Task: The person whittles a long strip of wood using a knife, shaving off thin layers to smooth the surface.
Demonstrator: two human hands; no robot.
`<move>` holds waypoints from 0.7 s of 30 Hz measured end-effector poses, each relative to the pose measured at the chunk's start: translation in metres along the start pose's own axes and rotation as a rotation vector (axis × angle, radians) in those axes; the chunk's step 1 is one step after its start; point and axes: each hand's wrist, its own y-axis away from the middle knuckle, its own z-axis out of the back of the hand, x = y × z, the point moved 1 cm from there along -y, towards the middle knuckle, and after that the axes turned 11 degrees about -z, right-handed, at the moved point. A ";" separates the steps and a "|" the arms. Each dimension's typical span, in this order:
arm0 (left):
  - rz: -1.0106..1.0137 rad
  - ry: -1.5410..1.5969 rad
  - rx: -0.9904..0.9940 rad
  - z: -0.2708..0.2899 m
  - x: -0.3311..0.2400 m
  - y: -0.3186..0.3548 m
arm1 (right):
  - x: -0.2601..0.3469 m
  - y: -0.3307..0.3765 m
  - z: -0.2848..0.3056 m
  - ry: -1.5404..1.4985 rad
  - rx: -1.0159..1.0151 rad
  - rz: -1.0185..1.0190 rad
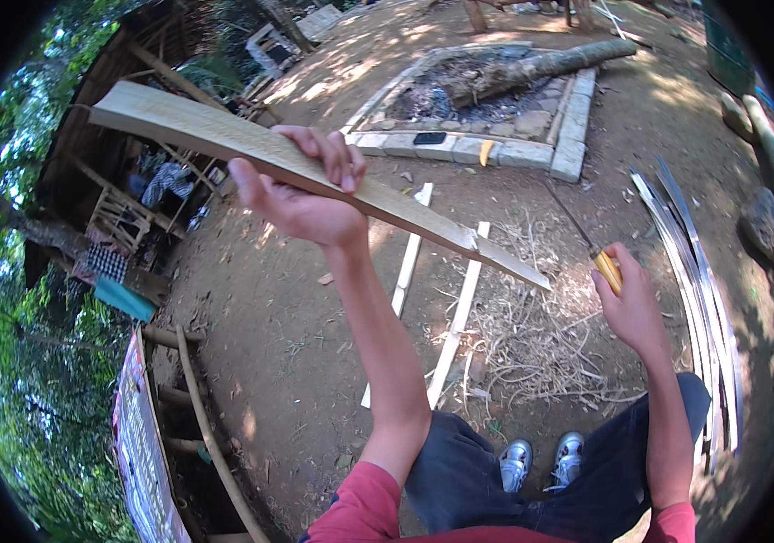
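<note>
Left hand (310,208), watched from my remote seat, grips a long wooden plank (197,129), raised to the left of the shavings heap (536,357), narrow end pointing toward it. I see two pale strips (453,335) just left of that heap and a stone-edged hearth (385,145) beyond it. On its right, the right hand (631,303) clasps a yellow-handled knife (607,271); farther right lie long thin slats (705,308)

Pale wooden plank (391,209), raised aslant, yellow-handled knife (604,265), blade pointing forward-left
</note>
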 end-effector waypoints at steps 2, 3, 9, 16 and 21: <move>0.031 0.007 -0.073 0.017 -0.002 0.001 | 0.019 0.010 -0.010 -0.073 0.094 -0.040; 0.045 0.024 -0.075 0.029 0.000 0.005 | 0.022 0.013 -0.011 -0.082 0.128 -0.082; 0.040 -0.124 0.009 0.033 -0.001 -0.002 | 0.030 0.017 -0.022 -0.295 0.386 -0.106; -0.039 -0.205 -0.132 -0.014 0.007 0.019 | 0.042 0.035 -0.032 -0.098 0.371 -0.036; -0.047 -0.340 -0.179 -0.033 -0.003 0.029 | 0.057 0.050 -0.032 -0.215 0.188 0.127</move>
